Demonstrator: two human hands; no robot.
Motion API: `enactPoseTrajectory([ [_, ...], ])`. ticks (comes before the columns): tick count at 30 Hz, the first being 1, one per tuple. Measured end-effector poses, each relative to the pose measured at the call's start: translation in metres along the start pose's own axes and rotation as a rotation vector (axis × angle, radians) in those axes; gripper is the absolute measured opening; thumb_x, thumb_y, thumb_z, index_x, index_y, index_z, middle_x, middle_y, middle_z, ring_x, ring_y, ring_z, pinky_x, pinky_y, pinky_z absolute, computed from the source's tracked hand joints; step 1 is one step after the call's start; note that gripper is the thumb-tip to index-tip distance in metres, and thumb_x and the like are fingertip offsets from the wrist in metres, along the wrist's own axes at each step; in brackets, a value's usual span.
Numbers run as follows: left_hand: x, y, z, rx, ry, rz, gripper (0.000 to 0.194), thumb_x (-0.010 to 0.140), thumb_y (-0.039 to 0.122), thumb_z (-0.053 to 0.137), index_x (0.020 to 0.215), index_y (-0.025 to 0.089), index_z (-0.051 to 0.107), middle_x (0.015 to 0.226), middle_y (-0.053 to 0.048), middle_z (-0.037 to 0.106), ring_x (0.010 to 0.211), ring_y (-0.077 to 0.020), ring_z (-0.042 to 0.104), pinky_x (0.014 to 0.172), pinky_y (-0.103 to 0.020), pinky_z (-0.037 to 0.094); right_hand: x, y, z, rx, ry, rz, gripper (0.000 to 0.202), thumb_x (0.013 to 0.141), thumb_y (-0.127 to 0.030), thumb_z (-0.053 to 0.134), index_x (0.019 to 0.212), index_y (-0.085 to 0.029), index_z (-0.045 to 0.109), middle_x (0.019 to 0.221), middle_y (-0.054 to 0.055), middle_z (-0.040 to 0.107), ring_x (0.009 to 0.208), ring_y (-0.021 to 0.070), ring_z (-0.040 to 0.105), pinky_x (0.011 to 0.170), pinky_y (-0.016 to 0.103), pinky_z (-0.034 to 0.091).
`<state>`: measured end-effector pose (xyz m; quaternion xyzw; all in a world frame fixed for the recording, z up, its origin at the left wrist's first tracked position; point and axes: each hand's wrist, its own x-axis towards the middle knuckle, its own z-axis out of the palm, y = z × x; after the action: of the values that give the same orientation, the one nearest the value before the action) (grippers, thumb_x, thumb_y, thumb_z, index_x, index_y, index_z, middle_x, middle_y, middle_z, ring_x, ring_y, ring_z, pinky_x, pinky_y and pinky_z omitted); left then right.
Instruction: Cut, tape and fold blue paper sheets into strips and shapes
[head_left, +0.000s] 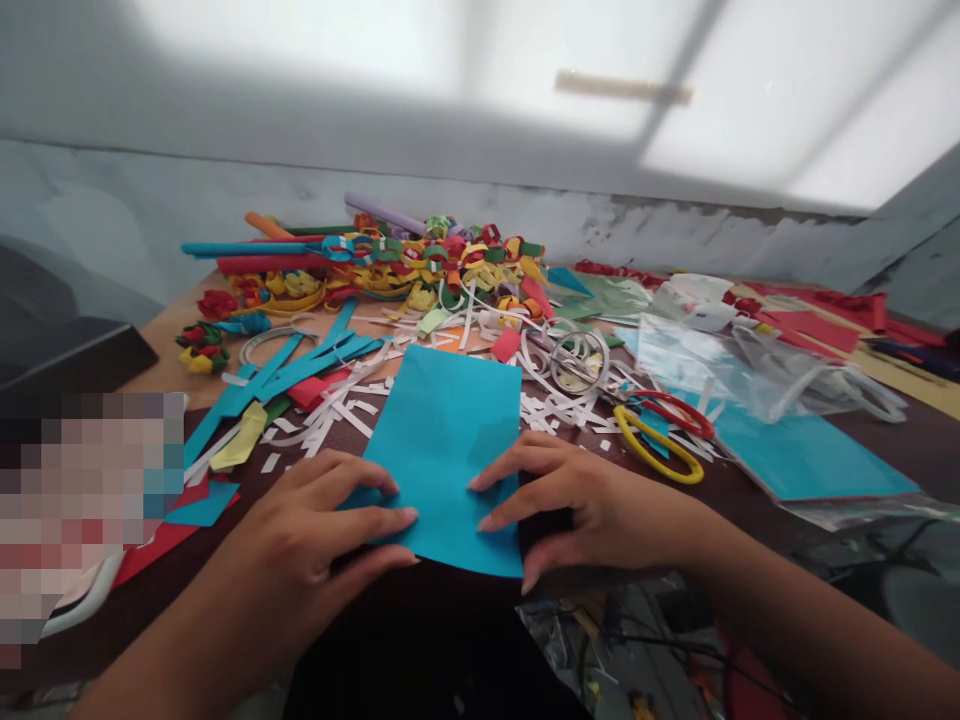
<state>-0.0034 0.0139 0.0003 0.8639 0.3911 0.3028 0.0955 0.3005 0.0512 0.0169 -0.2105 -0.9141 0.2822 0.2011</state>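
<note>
A blue sheet of paper lies flat at the table's near edge, its bottom edge toward me. My left hand rests on its lower left side, fingers stretched out and fingertips touching the paper. On the lower right side, my right hand lies with spread fingers, two fingertips on the sheet and the thumb by its corner. Right of the sheet are scissors with one red and one yellow handle loop. White paper scraps surround the sheet, and blue paper strips lie to its left.
Colourful paper chains and rolled paper pile up at the back. A roll of tape sits behind the scissors. Blue sheets in a clear plastic sleeve lie at the right. A blurred-out device is at the left edge.
</note>
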Motion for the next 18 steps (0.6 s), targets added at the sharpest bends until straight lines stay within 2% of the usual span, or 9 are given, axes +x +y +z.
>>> enactPoseTrajectory([
  [4, 0.001, 0.000, -0.004, -0.019, -0.064, -0.048, 0.019, 0.095, 0.047, 0.064, 0.105, 0.041, 0.080, 0.111, 0.000, 0.072, 0.107, -0.0220, 0.065, 0.094, -0.034, 0.049, 0.000, 0.002, 0.000, 0.024, -0.002, 0.000, 0.034, 0.084, -0.040, 0.082, 0.114, -0.023, 0.078, 0.129, 0.009, 0.071, 0.114, 0.0217, 0.063, 0.102, 0.041, 0.046],
  [14, 0.005, -0.001, -0.012, -0.069, -0.177, -0.068, 0.020, 0.095, 0.041, 0.065, 0.110, 0.044, 0.077, 0.115, 0.001, 0.069, 0.110, -0.0221, 0.062, 0.095, -0.034, 0.049, 0.000, -0.001, -0.003, 0.010, -0.042, 0.041, 0.035, 0.082, -0.033, 0.084, 0.115, -0.024, 0.078, 0.130, 0.008, 0.069, 0.118, 0.0217, 0.061, 0.106, 0.038, 0.044],
  [18, 0.005, -0.001, -0.013, -0.085, -0.154, -0.066, 0.023, 0.098, 0.032, 0.060, 0.107, 0.042, 0.078, 0.113, 0.001, 0.070, 0.108, -0.0202, 0.063, 0.093, -0.032, 0.049, 0.000, 0.000, -0.002, 0.008, -0.031, 0.027, 0.032, 0.084, -0.033, 0.083, 0.114, -0.023, 0.078, 0.129, 0.008, 0.070, 0.117, 0.0215, 0.061, 0.106, 0.039, 0.045],
])
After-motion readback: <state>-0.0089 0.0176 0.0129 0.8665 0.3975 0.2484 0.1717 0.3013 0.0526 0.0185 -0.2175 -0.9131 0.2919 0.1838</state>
